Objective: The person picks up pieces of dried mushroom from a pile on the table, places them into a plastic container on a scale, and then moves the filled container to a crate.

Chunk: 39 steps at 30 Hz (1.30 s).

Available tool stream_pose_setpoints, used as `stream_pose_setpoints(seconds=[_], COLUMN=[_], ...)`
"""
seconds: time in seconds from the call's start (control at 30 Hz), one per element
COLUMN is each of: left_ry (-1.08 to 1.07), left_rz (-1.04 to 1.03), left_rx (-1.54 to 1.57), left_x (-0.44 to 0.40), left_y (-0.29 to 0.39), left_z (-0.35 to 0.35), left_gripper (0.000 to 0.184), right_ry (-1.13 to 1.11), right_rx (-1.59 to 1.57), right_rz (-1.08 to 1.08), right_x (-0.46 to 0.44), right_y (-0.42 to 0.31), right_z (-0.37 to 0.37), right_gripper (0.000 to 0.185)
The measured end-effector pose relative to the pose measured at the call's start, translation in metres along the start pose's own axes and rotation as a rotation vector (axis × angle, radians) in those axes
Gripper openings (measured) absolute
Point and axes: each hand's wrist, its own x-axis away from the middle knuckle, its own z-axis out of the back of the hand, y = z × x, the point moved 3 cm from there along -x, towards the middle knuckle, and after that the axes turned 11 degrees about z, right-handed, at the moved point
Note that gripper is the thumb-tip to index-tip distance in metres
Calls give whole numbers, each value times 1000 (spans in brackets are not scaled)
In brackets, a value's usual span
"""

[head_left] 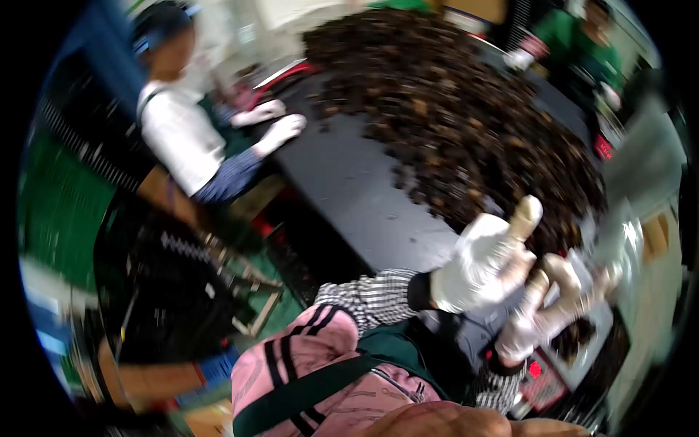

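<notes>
My left hand [484, 264], in a white glove with a black-and-white checked sleeve, is above the near edge of the grey table [349, 178]. One finger stretches out, the others are partly bent, and I see nothing in them. My right hand [550, 309], also in a white glove, is just beside it with its fingers spread. Beyond both hands lies a big heap of dark brown dried pieces [466, 109], perhaps mushrooms. Clear plastic [626, 240] is close to my right fingertips; whether they touch is unclear. Below that hand is a scale [542, 382] with a red display.
A co-worker [182, 138] with white gloves stands at the table's left side. Another person [582, 54] in green works at the far right, near a second red display [603, 146]. Dark crates [160, 291] and a metal frame [255, 298] are at the left. The picture is blurred.
</notes>
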Motion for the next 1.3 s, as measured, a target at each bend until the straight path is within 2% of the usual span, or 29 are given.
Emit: stream_pose_setpoints(seconds=[0.1, 0.2, 0.3, 0.47, 0.73, 0.83, 0.87, 0.97, 1.0, 1.1, 1.13, 1.23, 1.27, 1.3], left_ry=[7, -44, -24, -111, -448, -449, -432, -632, -637, -649, -634, -672, -753, -717], left_rz=[14, 3, 2, 51, 331, 309, 303, 413, 436, 488, 468, 405, 481, 473], left_rx=[-1, -99, -147, -180, -228, -164, -118, -172, -109, 73, 34, -173, -147, -170], left_x=[-4, 0, 4, 33, 99, 118, 125, 134, 135, 139, 142, 138, 136, 135], left_y=[10, 9, 8, 0, -23, -30, -30, -28, -26, -23, -23, -10, -6, -6], left_z=[4, 11, 8, 4, 4, -5, -7, -13, -15, -23, -27, -34, -36, -35], left_gripper=[88, 88, 87, 82, 69, 70, 70, 70, 70, 70, 70, 70, 69, 68], right_ry=[-21, 44, -25, -85, -300, -368, -371, -404, -417, -332, -290, -372, -345, -342], right_rx=[-103, -1, 28, 37, -22, 38, 39, 142, 131, 124, 111, 101, 95, 52], right_rz=[22, 12, 24, 50, -213, -273, -267, -154, -248, -194, -229, -318, -347, -326], right_x=[-3, 1, 7, 40, 109, 135, 142, 151, 161, 182, 188, 191, 190, 189], right_y=[-9, -3, -4, 9, 24, 27, 28, 24, 28, 36, 36, 33, 31, 34], right_z=[-7, -6, -2, 4, 10, 20, 23, 30, 34, 38, 39, 50, 53, 52], right_gripper=[82, 80, 79, 78, 68, 64, 62, 58, 49, 40, 32, 28, 21, 20])
